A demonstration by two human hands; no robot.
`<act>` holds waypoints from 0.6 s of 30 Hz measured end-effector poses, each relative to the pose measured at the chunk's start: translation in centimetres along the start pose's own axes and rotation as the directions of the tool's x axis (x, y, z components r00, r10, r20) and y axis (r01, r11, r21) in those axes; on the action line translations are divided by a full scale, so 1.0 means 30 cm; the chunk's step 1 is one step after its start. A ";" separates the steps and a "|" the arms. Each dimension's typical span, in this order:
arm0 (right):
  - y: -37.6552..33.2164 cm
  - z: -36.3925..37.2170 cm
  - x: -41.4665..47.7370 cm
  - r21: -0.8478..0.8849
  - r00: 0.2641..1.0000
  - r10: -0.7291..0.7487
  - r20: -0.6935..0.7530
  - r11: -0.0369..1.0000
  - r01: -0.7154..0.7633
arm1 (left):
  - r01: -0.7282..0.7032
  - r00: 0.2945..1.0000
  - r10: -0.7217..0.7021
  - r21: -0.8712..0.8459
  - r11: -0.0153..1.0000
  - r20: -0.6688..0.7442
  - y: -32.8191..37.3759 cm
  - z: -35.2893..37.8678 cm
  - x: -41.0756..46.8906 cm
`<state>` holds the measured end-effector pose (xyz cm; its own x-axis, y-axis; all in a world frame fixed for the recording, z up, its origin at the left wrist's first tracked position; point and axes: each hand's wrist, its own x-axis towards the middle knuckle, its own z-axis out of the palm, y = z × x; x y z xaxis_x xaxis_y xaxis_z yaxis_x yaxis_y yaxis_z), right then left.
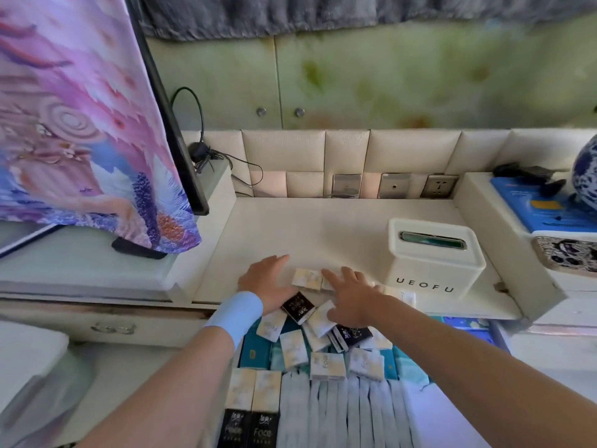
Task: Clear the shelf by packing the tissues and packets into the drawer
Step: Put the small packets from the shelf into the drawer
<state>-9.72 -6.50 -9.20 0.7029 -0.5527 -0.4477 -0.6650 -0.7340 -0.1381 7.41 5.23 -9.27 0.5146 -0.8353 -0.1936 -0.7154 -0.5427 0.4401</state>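
Note:
Small white tissue packets lie on the cream shelf near its front edge. A black packet tips over that edge. My left hand, with a blue wristband, lies flat on the shelf left of the packets, fingers straight. To their right my right hand rests flat over more packets, fingers spread. Below the edge, the open drawer holds several white and black packets and rows of pale wrapped tissues.
A white tissue box marked UEOFU stands on the shelf at the right. A screen draped in patterned cloth stands at the left, with cables behind it. Wall sockets line the back. A raised ledge at the right carries a blue-and-white vase.

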 end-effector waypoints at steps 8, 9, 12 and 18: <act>-0.025 0.047 -0.018 -0.043 0.996 -0.091 -0.014 0.995 0.090 | 0.087 0.957 -0.149 0.244 0.966 0.248 -0.086 0.098 -0.093; -0.023 0.049 -0.024 -0.028 0.996 -0.092 -0.012 0.995 0.092 | 0.057 0.961 -0.118 0.239 0.969 0.249 -0.069 0.116 -0.108; -0.026 0.055 -0.061 0.021 0.995 -0.098 -0.009 0.995 0.098 | 0.011 0.962 -0.064 0.196 0.981 0.267 -0.025 0.148 -0.141; 0.040 0.051 -0.120 0.133 0.943 -0.117 -0.311 0.977 0.165 | -0.031 0.986 0.012 0.117 0.993 0.168 -0.005 0.118 -0.168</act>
<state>-13.44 -4.77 -9.11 0.8191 -0.5583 -0.1319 -0.5678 -0.7560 -0.3258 3.24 9.21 -11.48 0.4198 -0.8444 -0.3327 -0.7815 -0.5227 0.3406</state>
